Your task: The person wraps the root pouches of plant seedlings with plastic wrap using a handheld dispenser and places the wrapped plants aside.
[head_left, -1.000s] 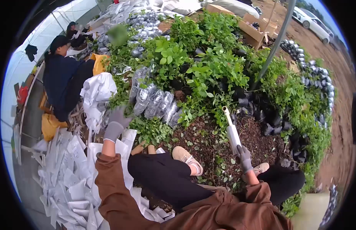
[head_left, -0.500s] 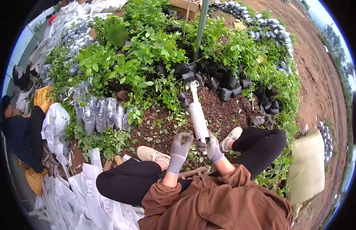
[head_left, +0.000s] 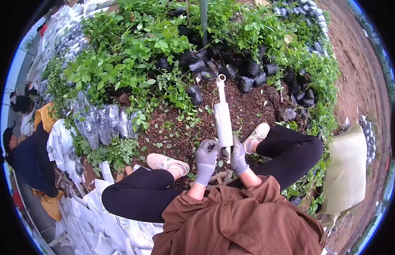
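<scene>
- While the white tubular tool (head_left: 224, 123) is held pointing toward twelve o'clock, its narrow neck and ringed tip (head_left: 222, 78) are seen over bark-strewn soil (head_left: 178, 138).
- Its lower end is grasped by the gloved right hand (head_left: 238, 156), whose fingers are wrapped around it.
- The gloved left hand (head_left: 207, 154) is held with curled fingers just beside the same end, at nine o'clock of it; whether the tool is touched by it cannot be told.
- From the hands, black-bagged seedling root balls (head_left: 249, 68) are heaped at about twelve to one o'clock, and leafy seedlings (head_left: 142, 46) are massed at eleven.
- Silvery plastic-wrapped bundles (head_left: 103, 124) are lined up at about ten o'clock.
- White sheets (head_left: 85, 221) are strewn at eight o'clock.
- A pale green sack (head_left: 344, 170) is set at three o'clock.
- Another person in dark clothing (head_left: 31, 159) is seen at nine o'clock, well apart.
</scene>
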The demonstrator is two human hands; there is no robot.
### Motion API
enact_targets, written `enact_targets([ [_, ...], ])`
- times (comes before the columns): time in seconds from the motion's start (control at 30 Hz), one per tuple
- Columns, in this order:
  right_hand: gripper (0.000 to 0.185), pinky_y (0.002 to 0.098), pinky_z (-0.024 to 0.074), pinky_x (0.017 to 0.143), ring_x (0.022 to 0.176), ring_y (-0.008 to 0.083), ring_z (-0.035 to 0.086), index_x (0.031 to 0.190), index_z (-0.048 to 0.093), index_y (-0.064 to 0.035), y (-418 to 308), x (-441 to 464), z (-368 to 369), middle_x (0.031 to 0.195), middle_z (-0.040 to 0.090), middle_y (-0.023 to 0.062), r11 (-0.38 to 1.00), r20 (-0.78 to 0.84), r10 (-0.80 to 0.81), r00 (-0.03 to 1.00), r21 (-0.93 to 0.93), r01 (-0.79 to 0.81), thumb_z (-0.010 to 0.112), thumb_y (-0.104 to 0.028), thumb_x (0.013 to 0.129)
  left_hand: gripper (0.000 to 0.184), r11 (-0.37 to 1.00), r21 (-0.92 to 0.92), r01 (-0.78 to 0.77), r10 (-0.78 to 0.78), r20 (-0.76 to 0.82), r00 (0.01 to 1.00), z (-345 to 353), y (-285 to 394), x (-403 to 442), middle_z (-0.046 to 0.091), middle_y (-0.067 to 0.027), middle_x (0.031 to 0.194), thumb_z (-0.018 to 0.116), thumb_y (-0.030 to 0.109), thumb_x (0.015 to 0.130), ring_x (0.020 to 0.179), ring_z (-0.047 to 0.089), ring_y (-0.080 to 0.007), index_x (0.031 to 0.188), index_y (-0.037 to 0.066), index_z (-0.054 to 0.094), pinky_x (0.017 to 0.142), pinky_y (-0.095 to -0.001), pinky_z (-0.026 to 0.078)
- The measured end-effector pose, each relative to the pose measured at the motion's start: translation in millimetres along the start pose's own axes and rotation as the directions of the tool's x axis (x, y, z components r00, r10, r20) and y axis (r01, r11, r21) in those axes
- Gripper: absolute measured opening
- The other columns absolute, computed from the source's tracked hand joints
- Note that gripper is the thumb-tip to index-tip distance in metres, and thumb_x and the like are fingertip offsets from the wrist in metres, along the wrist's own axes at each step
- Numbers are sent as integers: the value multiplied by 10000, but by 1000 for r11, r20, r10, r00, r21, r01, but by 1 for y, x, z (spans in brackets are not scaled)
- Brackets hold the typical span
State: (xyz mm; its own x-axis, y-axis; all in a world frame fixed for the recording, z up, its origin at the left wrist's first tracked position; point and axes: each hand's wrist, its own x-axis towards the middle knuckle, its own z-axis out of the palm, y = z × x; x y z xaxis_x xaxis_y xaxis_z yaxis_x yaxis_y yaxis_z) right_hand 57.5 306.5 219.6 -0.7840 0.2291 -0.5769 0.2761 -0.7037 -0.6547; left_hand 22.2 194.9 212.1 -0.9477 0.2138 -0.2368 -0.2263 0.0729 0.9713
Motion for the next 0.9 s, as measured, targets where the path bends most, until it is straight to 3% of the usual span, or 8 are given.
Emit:
enact_targets([
  [0.13,510,211,299,363,385,88,361,948,503,-45,-4,-1,0,537,466,27,991,73,56,996,115,-64,340,-528,928,42,973,-184,140,-138,23,990,-9,4,11,576,-31,721,589,26,837,638,560,-92,858,8,558,592,-222,464],
  [0.23,514,210,284,359,382,86,343,970,494,-58,-4,2,4,534,467,39,936,138,155,978,297,-191,342,-546,921,106,537,-766,354,-440,104,892,-25,-11,23,600,-64,800,538,137,882,685,576,-149,913,37,557,607,-269,482],
  [0.33,510,214,275,345,366,85,332,945,498,-70,10,5,-4,518,470,47,958,168,198,966,174,-227,348,-556,914,166,354,-822,446,-508,232,830,-23,-44,27,602,-80,896,498,180,898,793,591,-191,972,39,545,700,-316,498],
  [0.47,451,249,308,317,341,114,405,891,509,-64,20,4,-9,478,445,37,911,55,-26,998,-409,47,361,-488,930,241,845,-499,192,-313,-171,934,-12,-20,37,579,-59,888,501,263,916,754,560,-143,1025,49,518,691,-282,460],
  [0.57,401,227,293,317,339,97,385,915,497,-62,52,23,-30,478,414,8,605,164,-334,928,-717,345,379,-444,938,122,861,-484,157,-251,-137,958,-15,-42,54,563,-6,799,563,156,889,658,515,-80,957,58,538,607,-217,417],
  [0.63,454,220,282,318,336,94,365,952,501,-70,37,14,-15,483,410,-4,741,87,-192,978,-640,203,359,-500,927,72,836,-528,150,-281,-177,943,-15,-40,59,565,21,744,579,44,857,613,502,-58,922,58,552,588,-177,408],
  [0.73,559,219,274,329,349,94,334,999,495,-70,18,3,5,514,425,-1,950,49,94,994,-304,-75,309,-588,902,83,597,-778,197,-422,-95,902,-31,-41,62,587,-8,785,568,68,867,658,535,-96,947,48,557,632,-221,447],
  [0.9,633,196,296,374,445,77,343,1136,443,-62,16,4,-3,757,510,51,893,208,394,895,142,-426,325,-627,877,195,-305,-940,155,-381,269,885,-53,-81,65,600,-53,849,552,221,874,771,567,-198,953,43,556,778,-378,471],
])
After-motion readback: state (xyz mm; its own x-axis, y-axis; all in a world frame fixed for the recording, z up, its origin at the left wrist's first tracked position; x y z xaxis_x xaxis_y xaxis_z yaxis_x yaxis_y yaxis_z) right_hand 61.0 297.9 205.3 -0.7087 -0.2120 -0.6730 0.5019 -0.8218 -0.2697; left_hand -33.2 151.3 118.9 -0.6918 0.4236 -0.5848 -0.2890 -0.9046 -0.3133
